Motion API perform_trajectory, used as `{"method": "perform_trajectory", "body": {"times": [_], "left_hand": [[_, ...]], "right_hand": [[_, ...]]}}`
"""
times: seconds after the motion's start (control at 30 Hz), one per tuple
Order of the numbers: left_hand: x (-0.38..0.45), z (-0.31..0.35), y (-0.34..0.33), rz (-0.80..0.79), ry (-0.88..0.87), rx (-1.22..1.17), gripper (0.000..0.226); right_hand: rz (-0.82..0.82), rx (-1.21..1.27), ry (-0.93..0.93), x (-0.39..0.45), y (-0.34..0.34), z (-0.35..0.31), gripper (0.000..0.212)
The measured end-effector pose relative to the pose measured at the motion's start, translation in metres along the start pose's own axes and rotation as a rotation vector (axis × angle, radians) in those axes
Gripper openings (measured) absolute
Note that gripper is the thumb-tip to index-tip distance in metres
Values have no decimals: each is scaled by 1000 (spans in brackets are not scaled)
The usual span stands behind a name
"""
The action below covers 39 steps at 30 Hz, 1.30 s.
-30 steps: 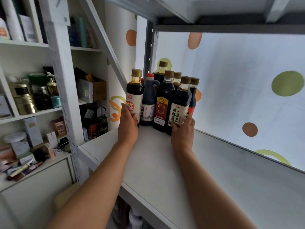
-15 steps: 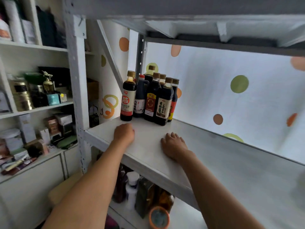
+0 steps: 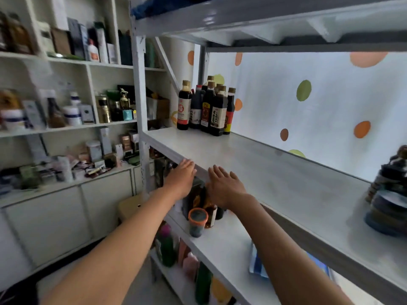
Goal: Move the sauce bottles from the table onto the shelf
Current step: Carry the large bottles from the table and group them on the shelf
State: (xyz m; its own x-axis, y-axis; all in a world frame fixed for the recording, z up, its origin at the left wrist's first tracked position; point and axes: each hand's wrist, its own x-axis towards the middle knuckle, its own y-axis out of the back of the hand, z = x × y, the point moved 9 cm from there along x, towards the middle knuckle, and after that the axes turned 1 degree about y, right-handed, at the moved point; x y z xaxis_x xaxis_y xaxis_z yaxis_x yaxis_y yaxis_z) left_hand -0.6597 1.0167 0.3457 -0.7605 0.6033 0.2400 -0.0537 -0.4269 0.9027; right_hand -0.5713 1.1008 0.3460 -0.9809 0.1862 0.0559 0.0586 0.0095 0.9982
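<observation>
Several dark sauce bottles (image 3: 206, 108) with gold and red caps stand upright in a tight cluster at the far left corner of the white shelf (image 3: 253, 168). My left hand (image 3: 181, 178) and my right hand (image 3: 224, 187) hover at the shelf's front edge, well short of the bottles. Both hands have straight fingers and hold nothing. The table is out of view.
A stack of dark dishes (image 3: 389, 192) sits at the shelf's right end. Below, a lower shelf holds an orange-lidded jar (image 3: 197, 221) and more bottles. A white cabinet (image 3: 66, 119) crowded with boxes and jars fills the left. An upper shelf board (image 3: 275, 20) hangs overhead.
Both hands have let go of the bottles and drawn back from the cluster to the shelf's front edge. The view has pulled away from the shelf.
</observation>
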Motion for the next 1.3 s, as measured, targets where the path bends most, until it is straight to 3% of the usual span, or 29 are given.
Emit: {"method": "perform_trajectory", "body": {"times": [0.23, 0.43, 0.77, 1.07, 1.2, 1.3], "left_hand": [[-140, -1, -2, 144, -9, 325, 59], [-264, -58, 24, 126, 207, 320, 61], [-561, -210, 98, 143, 706, 377, 63], [-895, -303, 170, 179, 1183, 427, 59], [-1026, -313, 188, 243, 1337, 440, 86], [-1110, -314, 200, 289, 1488, 430, 60]], "right_hand": [[68, 81, 237, -89, -19, -74, 60], [36, 97, 436, -135, -59, -181, 60], [-105, 247, 877, -274, -113, -482, 59], [-226, 350, 1259, -484, -150, -755, 56], [-266, 381, 1412, -571, -158, -842, 55], [-311, 397, 1501, -628, -164, -895, 54]]}}
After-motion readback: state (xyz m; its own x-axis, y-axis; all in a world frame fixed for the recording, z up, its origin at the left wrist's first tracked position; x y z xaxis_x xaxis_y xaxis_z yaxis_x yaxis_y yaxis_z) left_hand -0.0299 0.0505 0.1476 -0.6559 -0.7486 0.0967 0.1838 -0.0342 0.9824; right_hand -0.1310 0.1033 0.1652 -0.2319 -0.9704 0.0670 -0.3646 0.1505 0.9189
